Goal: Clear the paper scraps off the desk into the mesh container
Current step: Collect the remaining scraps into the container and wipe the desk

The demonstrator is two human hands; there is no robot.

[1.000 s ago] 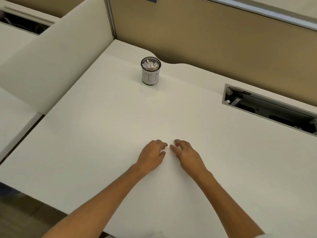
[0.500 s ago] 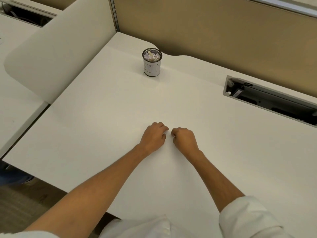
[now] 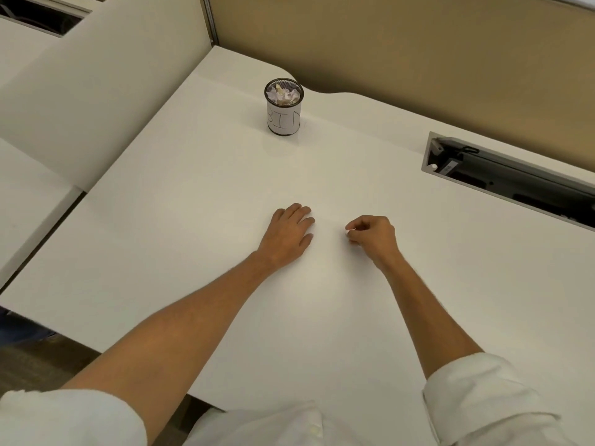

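The black mesh container (image 3: 284, 122) stands upright at the back of the white desk (image 3: 193, 204), wrapped in a paper label reading BIN and filled with crumpled paper scraps (image 3: 283, 94). My left hand (image 3: 288, 235) lies palm down on the middle of the desk, fingers slightly apart, holding nothing. My right hand (image 3: 373, 235) rests to its right with fingers curled, and a tiny white paper scrap (image 3: 347, 233) shows pinched at its fingertips. Both hands are well in front of the container.
A tan partition wall runs along the back. An open grey cable tray (image 3: 515, 181) is recessed into the desk at the right. A white divider panel (image 3: 80, 101) slants at the left, with a neighbouring desk beyond it.
My hands, which touched at the fingertips, have drawn apart. The right hand has curled and shifted right with a small scrap at its fingertips. The camera has moved back slightly.
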